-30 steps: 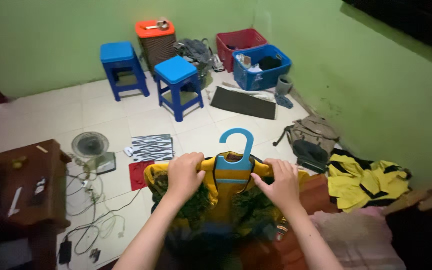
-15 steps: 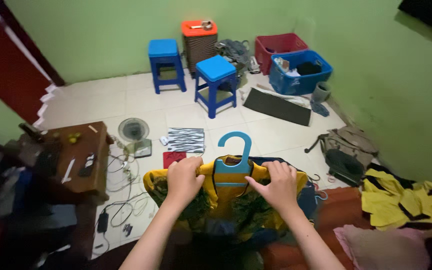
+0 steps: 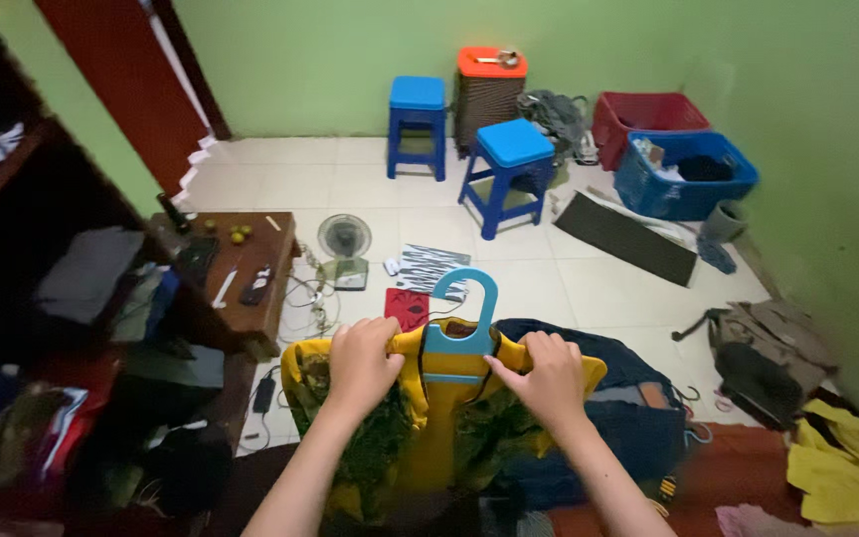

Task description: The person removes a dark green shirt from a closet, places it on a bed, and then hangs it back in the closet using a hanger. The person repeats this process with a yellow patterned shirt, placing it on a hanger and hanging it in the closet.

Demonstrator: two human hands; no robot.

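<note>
The view had swung left since the earlier frame, bringing a wooden table [image 3: 241,268] and a dark shelf [image 3: 42,249] into sight. The left hand [image 3: 362,360] and right hand [image 3: 547,376] each gripped a shoulder of the yellow shirt [image 3: 429,418] on the blue hanger [image 3: 461,323], in front of the fan [image 3: 343,244].

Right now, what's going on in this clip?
A person holds up a yellow patterned shirt that hangs on a blue plastic hanger. The left hand grips one shoulder of the shirt, the right hand the other, with the hanger's hook standing up between them. Beyond lies a tiled floor with two blue stools, a small fan and storage bins.
</note>
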